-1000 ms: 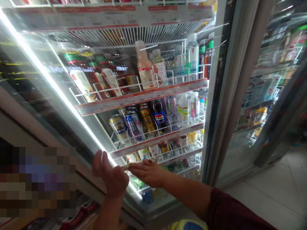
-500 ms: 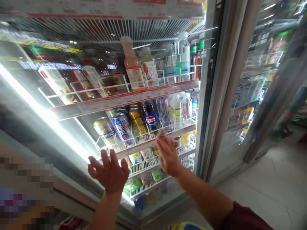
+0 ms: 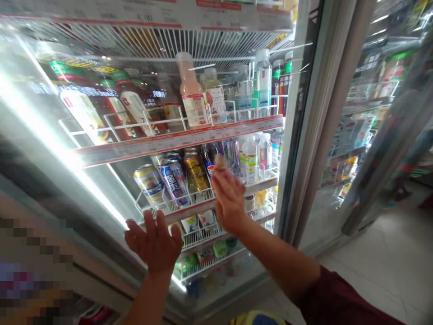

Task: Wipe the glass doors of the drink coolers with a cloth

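Drinks stand on the wire shelves of a lit fridge in front of me. My left hand [image 3: 154, 243] is raised at the lower left with fingers apart and nothing in it, below a silver-and-yellow can [image 3: 149, 184]. My right hand [image 3: 228, 198] is held up with its fingers stretched out, covering part of a dark Pepsi bottle [image 3: 209, 155]. Whether the fingers touch anything is unclear. A blue can [image 3: 173, 183] and a gold can [image 3: 196, 171] stand left of that hand. Clear bottles [image 3: 249, 160] stand to its right.
A pink bottle [image 3: 192, 97] stands on the shelf above, behind a price rail [image 3: 182, 141]. The fridge's metal door frame [image 3: 314, 126] runs down the right side. Beyond it, grey floor [image 3: 375, 275] shows. Sign reflections lie across the upper left.
My right hand has risen and moved slightly left, now covering part of the Pepsi bottle. My left hand has barely moved. The view has shifted a little.
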Demonstrator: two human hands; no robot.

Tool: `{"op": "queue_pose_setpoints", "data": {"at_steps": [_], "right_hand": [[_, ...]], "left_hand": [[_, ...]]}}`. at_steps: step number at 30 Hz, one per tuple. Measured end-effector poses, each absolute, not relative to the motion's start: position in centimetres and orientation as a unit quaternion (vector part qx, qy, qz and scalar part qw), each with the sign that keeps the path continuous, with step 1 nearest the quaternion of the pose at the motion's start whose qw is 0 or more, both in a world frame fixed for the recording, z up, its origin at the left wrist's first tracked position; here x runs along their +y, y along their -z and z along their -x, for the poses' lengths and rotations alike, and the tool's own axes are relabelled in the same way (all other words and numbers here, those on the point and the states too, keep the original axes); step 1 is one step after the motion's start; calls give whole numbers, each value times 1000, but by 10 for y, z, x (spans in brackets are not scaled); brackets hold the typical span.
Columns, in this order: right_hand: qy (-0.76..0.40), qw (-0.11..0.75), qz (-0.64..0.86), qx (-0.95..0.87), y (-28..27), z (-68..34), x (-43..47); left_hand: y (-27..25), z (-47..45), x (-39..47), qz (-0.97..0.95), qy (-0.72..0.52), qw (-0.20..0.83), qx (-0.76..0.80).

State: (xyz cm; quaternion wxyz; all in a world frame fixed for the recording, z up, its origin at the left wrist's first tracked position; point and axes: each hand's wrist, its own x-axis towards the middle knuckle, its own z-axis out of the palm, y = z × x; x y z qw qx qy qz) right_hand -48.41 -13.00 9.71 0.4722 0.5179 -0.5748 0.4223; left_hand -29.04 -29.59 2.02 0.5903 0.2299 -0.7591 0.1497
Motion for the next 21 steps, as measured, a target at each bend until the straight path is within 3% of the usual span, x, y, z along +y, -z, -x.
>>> {"op": "queue_pose_setpoints", "data": {"at_steps": [2,4,8,11,17,21], "right_hand": [[-332,434,-613,-571,-98,465,-136],[-311,412,-613,-599,-118,470,-135],[-450,455,-442,-629,-198,518,-134],[-484,477,-434,-591,-235,522,-142],[-304,426,-613,-592,-202,456,-149],[-348,459,-549,-605,-225,502,-133]], "left_hand": [[-20,290,-296,-227,-150,594,-757],[-21,290,-295,-224,-150,596,-756],[-24,289,-293,-226,-181,584,-758],[-24,289,-293,-227,-196,579,-758],[-22,290,-293,-228,-165,587,-759],[-24,291,-291,-240,-152,583,-761]]}}
